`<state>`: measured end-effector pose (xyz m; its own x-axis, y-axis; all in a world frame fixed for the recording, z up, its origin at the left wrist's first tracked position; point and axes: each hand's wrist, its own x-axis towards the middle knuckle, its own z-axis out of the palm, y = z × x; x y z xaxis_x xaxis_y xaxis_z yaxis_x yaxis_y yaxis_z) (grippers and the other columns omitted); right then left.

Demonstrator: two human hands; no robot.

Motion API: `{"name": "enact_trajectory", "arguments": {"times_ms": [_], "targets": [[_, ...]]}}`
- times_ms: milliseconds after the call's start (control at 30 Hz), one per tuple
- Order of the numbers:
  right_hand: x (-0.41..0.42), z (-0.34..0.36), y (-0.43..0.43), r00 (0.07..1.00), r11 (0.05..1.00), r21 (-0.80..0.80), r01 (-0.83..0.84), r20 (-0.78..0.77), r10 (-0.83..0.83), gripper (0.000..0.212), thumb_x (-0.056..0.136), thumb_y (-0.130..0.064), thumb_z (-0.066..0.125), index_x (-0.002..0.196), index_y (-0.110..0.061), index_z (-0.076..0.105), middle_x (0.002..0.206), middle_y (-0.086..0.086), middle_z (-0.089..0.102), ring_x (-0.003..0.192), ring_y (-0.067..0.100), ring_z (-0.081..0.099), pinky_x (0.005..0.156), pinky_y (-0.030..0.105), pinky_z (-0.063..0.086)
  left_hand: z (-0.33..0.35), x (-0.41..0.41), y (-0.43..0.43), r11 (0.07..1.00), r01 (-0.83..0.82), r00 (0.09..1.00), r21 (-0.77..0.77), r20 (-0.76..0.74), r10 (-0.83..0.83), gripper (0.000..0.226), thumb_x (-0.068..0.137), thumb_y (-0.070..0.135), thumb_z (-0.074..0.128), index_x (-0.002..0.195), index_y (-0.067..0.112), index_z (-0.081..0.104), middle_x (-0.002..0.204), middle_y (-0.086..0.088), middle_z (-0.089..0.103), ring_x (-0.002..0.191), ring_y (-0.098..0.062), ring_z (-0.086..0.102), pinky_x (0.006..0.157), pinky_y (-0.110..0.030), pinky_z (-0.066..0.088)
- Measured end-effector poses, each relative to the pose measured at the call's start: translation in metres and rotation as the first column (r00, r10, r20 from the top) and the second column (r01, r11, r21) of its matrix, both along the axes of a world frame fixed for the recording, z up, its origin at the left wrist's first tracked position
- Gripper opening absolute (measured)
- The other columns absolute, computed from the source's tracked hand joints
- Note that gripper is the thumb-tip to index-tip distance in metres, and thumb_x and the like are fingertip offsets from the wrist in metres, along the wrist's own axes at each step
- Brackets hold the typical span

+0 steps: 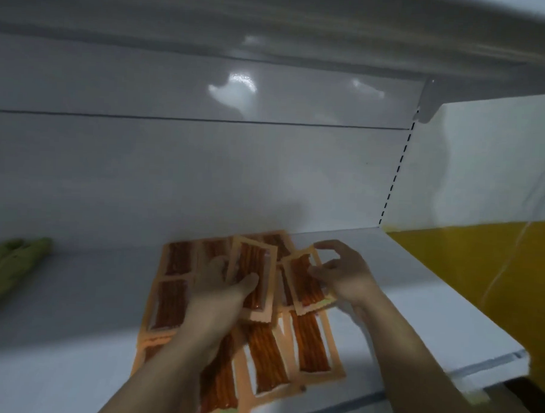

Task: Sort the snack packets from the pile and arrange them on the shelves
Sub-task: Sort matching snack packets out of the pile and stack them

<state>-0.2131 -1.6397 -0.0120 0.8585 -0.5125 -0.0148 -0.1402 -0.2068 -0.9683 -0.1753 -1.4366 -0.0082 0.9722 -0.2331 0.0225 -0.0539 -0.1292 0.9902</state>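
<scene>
Only one view is supplied: wide-angle, worn on the head, aimed forward and down. The shelf (416, 306) is seen from close range and slightly above, with the back panel (173, 170) faced almost square-on. The left hand (220, 291), right hand (346, 275) and packets (267, 356) are framed low centre. Forearms are cut by the bottom edge. Blur is seen throughout.

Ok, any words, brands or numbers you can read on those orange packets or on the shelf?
Nothing is legible anywhere; the frame is blurred.
Left orange packet, held by the left hand: no legible print.
Right orange packet, pinched by the right hand: pale green patch at its near end, too blurred to read.
Green packets, far left: too blurred.
Shelf: no label seen.
</scene>
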Motion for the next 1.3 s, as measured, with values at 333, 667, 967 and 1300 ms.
{"name": "enact_trajectory", "arguments": {"times_ms": [333,667,967,1300], "targets": [[0.036,-0.046,-0.011,0.968,0.729,-0.644,-0.231,-0.230,0.103,0.025,0.096,-0.034,0.045,0.105,-0.028,0.066,0.105,0.002,0.059,0.093,0.017,0.053,0.064,0.027,0.038,-0.003,-0.020,-0.040,0.964,-0.218,0.975,0.152,0.004,0.220,0.032,0.076,0.015,0.081,0.105,0.016,0.067,0.095,-0.001,0.074,0.088,-0.020,0.070,0.086,-0.044,0.055],[0.026,-0.066,-0.012,0.982,0.671,-0.718,-0.187,-0.110,0.156,0.033,0.093,-0.044,0.041,0.107,-0.024,0.063,0.100,0.003,0.055,0.097,0.023,0.053,0.070,0.030,0.045,-0.010,-0.054,-0.049,0.923,-0.383,0.923,0.031,0.059,0.381,0.046,0.078,0.000,0.078,0.104,0.030,0.055,0.102,0.003,0.070,0.096,-0.013,0.068,0.092,-0.041,0.054],[0.028,-0.066,-0.011,0.988,0.710,-0.691,-0.132,-0.038,0.148,0.025,0.094,-0.033,0.046,0.104,-0.021,0.066,0.097,0.004,0.063,0.094,0.026,0.060,0.072,0.032,0.048,-0.013,-0.073,-0.029,0.917,-0.397,0.913,0.030,0.118,0.392,0.041,0.087,0.002,0.070,0.116,0.022,0.049,0.095,0.012,0.063,0.067,0.013,0.062,0.050,-0.007,0.045],[0.022,-0.060,0.002,0.999,0.494,-0.869,-0.033,-0.033,0.009,0.038,0.099,-0.047,0.040,0.105,-0.018,0.065,0.096,0.003,0.057,0.088,0.022,0.057,0.066,0.029,0.047,-0.011,-0.071,0.002,0.920,-0.387,0.915,0.057,0.142,0.377,0.049,0.083,0.013,0.076,0.121,0.025,0.047,0.101,0.009,0.064,0.088,-0.001,0.061,0.070,-0.022,0.048]]}}
